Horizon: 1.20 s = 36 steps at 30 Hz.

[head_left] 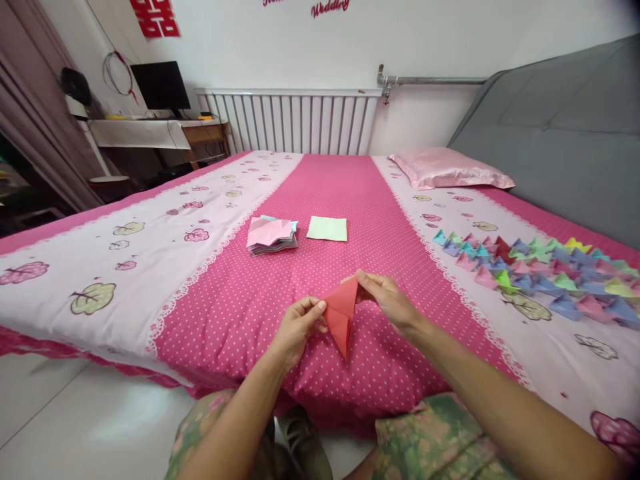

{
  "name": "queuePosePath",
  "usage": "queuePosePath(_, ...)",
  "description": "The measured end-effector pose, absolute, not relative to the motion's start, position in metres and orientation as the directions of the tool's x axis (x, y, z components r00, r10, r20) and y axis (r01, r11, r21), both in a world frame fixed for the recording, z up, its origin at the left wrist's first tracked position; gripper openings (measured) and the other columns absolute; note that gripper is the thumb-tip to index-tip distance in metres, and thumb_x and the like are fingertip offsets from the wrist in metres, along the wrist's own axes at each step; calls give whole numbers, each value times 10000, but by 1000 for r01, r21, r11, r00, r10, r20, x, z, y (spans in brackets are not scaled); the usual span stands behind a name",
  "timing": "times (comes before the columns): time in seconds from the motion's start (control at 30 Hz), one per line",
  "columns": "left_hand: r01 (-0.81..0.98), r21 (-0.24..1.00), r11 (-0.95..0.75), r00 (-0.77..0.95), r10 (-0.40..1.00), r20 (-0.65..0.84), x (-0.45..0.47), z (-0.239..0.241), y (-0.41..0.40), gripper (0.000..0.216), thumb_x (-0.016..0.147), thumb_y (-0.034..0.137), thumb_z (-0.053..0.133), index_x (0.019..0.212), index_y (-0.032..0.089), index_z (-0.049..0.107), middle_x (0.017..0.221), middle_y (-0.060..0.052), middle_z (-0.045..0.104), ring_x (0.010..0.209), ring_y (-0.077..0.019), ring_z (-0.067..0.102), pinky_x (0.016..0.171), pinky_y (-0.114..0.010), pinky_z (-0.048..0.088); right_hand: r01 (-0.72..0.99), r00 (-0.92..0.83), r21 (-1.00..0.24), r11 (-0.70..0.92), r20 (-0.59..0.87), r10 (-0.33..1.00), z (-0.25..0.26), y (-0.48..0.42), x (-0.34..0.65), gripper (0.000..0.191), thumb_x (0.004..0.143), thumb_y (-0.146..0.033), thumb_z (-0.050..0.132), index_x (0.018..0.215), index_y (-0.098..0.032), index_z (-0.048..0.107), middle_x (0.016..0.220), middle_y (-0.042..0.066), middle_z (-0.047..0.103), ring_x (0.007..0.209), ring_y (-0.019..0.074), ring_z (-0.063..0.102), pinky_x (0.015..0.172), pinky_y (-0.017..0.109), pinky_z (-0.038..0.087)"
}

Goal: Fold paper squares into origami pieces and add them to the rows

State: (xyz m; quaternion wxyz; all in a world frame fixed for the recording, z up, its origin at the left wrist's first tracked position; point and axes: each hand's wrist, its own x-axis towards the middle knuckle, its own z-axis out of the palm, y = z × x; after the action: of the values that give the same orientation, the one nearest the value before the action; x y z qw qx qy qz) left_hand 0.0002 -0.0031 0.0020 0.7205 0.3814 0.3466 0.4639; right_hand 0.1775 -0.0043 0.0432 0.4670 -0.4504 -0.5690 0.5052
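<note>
A folded red paper piece (pixel 342 315), pointed downward, is held above the near edge of the pink dotted bedspread (pixel 330 267). My left hand (pixel 298 328) pinches its left side with thumb and fingers closed. My right hand (pixel 389 300) pinches its upper right corner. Farther back on the bed lie a stack of coloured paper sheets (pixel 271 235) with a pink one on top, and a single pale green sheet (pixel 327 229) beside it.
Several folded paper shapes in many colours (pixel 540 273) lie in rows on the bed's right side. A pink pillow (pixel 449 168) and grey headboard (pixel 565 133) are at the right. A radiator (pixel 293 123) and a desk with a monitor (pixel 160 87) stand behind.
</note>
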Motion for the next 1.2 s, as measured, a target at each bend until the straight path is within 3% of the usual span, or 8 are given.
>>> queuePosePath(0.1, -568, 751, 337, 309, 933, -185, 0, -1, 0, 135, 673, 224, 675, 723, 134, 588, 619, 27, 576, 512, -41, 529, 472, -131, 444, -83, -268, -996, 15, 36, 963, 46, -9, 173, 403, 826, -488, 416, 971, -155, 590, 842, 61, 593, 699, 127, 521, 666, 272, 412)
queuePosePath(0.2, -643, 677, 358, 316, 929, -192, 1, -3, 1, 125, 710, 206, 640, 795, 127, 595, 694, -1, 613, 560, -56, 564, 491, -140, 471, -76, -269, -997, 11, 31, 963, 46, -14, 166, 388, 776, -421, 544, 1068, -167, 549, 893, 60, 591, 710, 118, 517, 673, 266, 410)
queuePosePath(0.93, -597, 702, 388, 388, 906, -170, 9, -5, -3, 107, 715, 219, 633, 765, 134, 592, 651, 9, 599, 531, -61, 552, 481, -152, 453, -140, -175, -986, 85, 109, 978, 44, -14, 162, 271, 786, -417, 529, 903, -186, 606, 724, 9, 562, 621, 98, 473, 609, 236, 389)
queuePosePath(1.2, -567, 743, 356, 353, 920, -171, 9, -9, -3, 148, 695, 261, 656, 754, 143, 589, 663, 12, 596, 543, -61, 545, 486, -159, 454, -138, -119, -987, 82, 98, 988, 42, -13, 162, 264, 779, -366, 520, 943, -181, 610, 793, 37, 612, 656, 119, 521, 630, 253, 415)
